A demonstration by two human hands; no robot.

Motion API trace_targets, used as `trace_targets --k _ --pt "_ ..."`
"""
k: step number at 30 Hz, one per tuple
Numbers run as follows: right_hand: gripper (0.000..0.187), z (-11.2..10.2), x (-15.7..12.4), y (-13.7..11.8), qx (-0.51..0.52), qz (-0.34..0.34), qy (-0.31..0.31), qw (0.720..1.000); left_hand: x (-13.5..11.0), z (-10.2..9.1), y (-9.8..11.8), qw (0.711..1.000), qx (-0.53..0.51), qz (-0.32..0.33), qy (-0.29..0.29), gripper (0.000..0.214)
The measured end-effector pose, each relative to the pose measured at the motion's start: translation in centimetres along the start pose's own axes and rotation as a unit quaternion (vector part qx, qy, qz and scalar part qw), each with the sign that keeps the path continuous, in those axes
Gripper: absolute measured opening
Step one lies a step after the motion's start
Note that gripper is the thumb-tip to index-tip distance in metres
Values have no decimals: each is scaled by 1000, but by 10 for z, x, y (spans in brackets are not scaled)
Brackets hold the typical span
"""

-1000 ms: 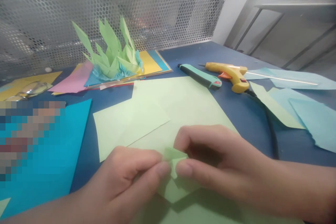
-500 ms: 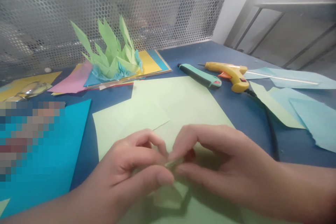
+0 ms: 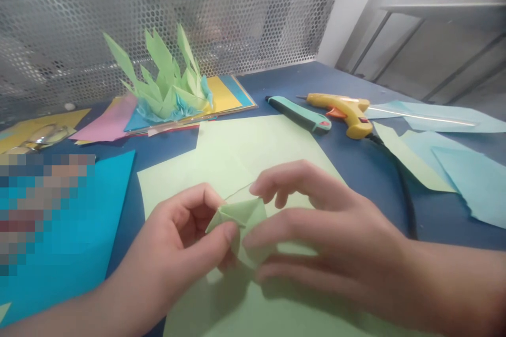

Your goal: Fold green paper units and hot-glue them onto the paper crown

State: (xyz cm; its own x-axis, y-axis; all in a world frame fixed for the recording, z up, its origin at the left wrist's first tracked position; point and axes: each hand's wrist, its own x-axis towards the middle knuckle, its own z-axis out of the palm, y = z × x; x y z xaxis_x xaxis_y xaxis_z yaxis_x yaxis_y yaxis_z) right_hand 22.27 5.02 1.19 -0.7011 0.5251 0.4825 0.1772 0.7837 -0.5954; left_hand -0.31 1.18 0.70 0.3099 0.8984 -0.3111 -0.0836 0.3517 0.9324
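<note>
A small folded light-green paper piece (image 3: 242, 218) is held just above the table between both hands. My left hand (image 3: 179, 245) pinches its left side with thumb and curled fingers. My right hand (image 3: 328, 226) grips its right side, thumb underneath and fingers bent over the top. Below them lie large light-green sheets (image 3: 253, 145) on the dark blue table (image 3: 363, 168). Part of the folded piece is hidden behind my fingers.
A green and blue folded-paper model (image 3: 166, 87) stands on coloured sheets at the back. A teal utility knife (image 3: 298, 114) and a yellow glue gun (image 3: 343, 110) with a black cord lie right of centre. Pale blue sheets (image 3: 466, 179) lie right, a bright blue sheet (image 3: 103, 210) left. A perforated metal panel (image 3: 158, 5) closes the back.
Both hands have lifted the folded green piece and turned it. It now shows as an opened pointed shape between the fingers, and the right fingers have spread a little.
</note>
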Motion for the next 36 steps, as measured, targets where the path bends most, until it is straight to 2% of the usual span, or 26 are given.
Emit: trace_targets --k 3,7,12,19,26,29,33,36 --pt "6 -1 0 1 -17 -14 15 1000 2 1 1 1000 -18 3 19 19" --pt "9 2 0 2 -20 -24 43 999 1 5 1 1000 5 11 26 19" --pt "13 2 -1 0 16 -2 43 999 -2 6 -4 994 97 39 4 21" --pt "13 1 1 -5 29 45 13 998 -1 8 -4 988 143 59 8 24" --pt "8 2 -2 -6 46 64 5 997 -3 9 -3 990 124 63 -9 31" --pt "11 1 -1 -7 49 60 5 997 -3 10 0 994 95 43 -22 28" --pt "16 1 1 -8 48 52 3 997 -1 12 3 999 4 -13 -34 28" --pt "18 2 2 -7 49 44 12 998 -1 13 2 999 -9 -28 -39 27"
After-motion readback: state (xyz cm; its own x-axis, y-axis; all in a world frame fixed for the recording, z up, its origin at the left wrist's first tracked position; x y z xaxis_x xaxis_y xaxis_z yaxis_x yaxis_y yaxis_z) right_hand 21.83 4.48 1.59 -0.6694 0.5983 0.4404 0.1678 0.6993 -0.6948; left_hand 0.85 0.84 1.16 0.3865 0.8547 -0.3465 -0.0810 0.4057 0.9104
